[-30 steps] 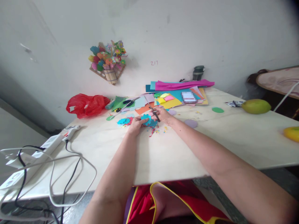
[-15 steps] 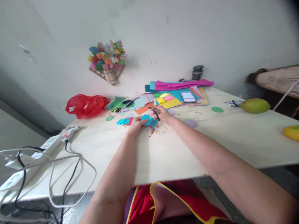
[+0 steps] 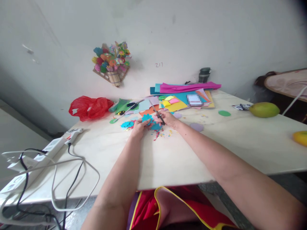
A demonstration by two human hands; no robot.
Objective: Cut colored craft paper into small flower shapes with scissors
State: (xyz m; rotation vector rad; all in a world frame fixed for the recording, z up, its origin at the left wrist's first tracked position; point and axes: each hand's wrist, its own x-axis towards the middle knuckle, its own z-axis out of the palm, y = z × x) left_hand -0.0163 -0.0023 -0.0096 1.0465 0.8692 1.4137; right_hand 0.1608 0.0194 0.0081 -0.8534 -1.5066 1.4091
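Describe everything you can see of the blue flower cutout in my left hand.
The blue flower cutout looks flat and thin, like paper or craft foam, with a scalloped edge of rounded petals. Your left hand pinches it, thumb on top, above the table. The scissors in your right hand are beside it; contact is unclear.

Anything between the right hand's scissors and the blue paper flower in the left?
Nothing visible. The scissors in the right hand are right beside the blue paper flower in the left hand.
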